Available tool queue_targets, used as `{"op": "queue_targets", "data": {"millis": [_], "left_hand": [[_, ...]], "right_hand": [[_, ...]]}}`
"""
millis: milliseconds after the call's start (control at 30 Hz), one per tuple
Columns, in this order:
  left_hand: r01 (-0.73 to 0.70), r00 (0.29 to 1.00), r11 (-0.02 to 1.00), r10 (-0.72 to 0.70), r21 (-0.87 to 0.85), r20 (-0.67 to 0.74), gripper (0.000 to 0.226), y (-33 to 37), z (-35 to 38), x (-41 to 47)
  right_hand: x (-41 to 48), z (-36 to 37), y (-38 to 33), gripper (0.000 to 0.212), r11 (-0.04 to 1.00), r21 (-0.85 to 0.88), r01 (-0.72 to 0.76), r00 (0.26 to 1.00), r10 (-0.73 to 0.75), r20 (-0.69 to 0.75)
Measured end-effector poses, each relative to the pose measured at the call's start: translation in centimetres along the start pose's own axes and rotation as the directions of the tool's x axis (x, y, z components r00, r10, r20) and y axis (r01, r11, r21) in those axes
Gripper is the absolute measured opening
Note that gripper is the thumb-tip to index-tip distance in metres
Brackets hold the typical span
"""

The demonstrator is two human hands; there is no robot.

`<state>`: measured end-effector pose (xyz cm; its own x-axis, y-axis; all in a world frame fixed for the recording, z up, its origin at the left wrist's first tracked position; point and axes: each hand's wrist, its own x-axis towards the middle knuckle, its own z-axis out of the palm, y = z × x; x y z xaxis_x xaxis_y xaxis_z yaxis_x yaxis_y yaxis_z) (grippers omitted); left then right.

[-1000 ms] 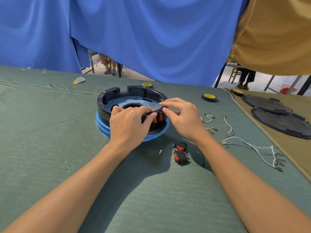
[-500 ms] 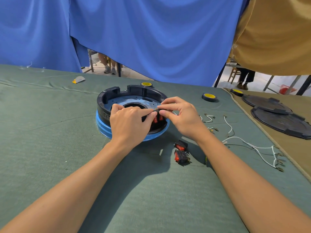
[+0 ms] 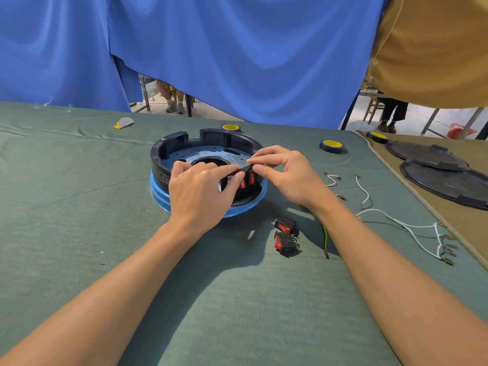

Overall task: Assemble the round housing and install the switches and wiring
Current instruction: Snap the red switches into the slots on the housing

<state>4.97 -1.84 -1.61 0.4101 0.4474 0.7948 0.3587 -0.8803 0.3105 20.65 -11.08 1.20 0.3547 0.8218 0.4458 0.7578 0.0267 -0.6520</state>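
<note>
Looking down from head height, the view shows two bare forearms rising from the bottom corners to meet at a round housing (image 3: 169, 147) just above the centre of the frame. The housing is a black ring wall, notched along its far side, seated on a blue base (image 3: 158, 192) on a green cloth-covered table (image 3: 79, 233). Both hands sit on the ring's near wall, the part closest to the lower edge of the frame. Two red rocker switches (image 3: 247, 179) are set there side by side, between the two thumbs.

A pale printed label (image 3: 164, 178) sits on the outer wall just left of the left hand; its text is too small to read. The red rockers carry white marks, also unreadable.

The left hand (image 3: 200, 192) lies over the near wall with its fingers bent across the top edge. Its thumb presses the outer face just left of the switches, so the wall is gripped between them. The right hand (image 3: 287, 177) pinches the wall's top edge directly above the switches between forefinger and thumb, with its other fingers loosely curled and lifted.

Below and to the right of the housing, two loose switches (image 3: 286, 241) lie on the cloth, with a yellow-green wire (image 3: 325, 239) just beside them. White wires (image 3: 417, 226) trail toward the right edge. A tape roll (image 3: 331, 145) with a yellow centre lies at upper right, and black discs (image 3: 446, 184) rest on a tan cloth at far right.
</note>
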Motion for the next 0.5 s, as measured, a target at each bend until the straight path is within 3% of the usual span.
{"op": "queue_targets", "data": {"millis": [300, 500], "left_hand": [[0.06, 0.998, 0.998, -0.06, 0.017, 0.012, 0.021, 0.35, 0.13, 0.17], [0.038, 0.998, 0.999, -0.038, -0.003, 0.047, 0.023, 0.16, 0.02, 0.36]], "right_hand": [[0.08, -0.5, -0.04, 0.018, 1.0, 0.008, 0.007, 0.999, -0.007, 0.037], [0.04, 0.13, 0.04, 0.016, 1.0, 0.008, 0.013, 0.999, -0.013, -0.039]]}}
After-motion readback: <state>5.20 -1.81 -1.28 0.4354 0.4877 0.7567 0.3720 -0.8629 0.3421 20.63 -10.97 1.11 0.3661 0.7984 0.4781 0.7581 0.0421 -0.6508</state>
